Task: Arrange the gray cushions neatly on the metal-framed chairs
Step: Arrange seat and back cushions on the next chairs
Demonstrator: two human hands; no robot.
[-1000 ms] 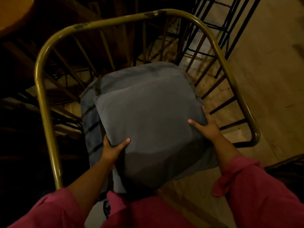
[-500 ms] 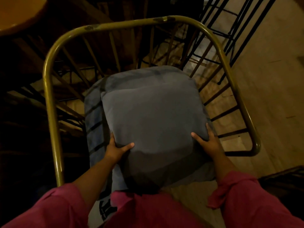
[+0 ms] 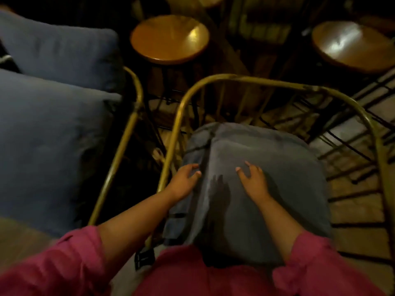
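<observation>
A gray cushion [image 3: 284,184] lies on top of a gray seat pad [image 3: 192,146] in the brass-colored metal-framed chair [image 3: 245,79] right below me. My left hand [image 3: 184,179] rests at the cushion's left edge, over the seat pad, with its fingers curled and apart. Flat on the top of the cushion near its middle is my right hand [image 3: 253,180], fingers spread. Neither hand grips the cushion. To the left, a second metal-framed chair [image 3: 132,116] holds two gray cushions, one on the seat [image 3: 47,142] and one at the back [image 3: 59,52].
Two round wooden stools stand behind the chairs, one at top center [image 3: 168,39] and one at top right [image 3: 350,45]. Dark wire chair frames [image 3: 352,133] crowd the floor on the right. Pink sleeves fill the bottom edge.
The view has swung left and up, so the left chair and stools show. Both hands have let go of the cushion's lower corners and slid up onto its top and left edge.
</observation>
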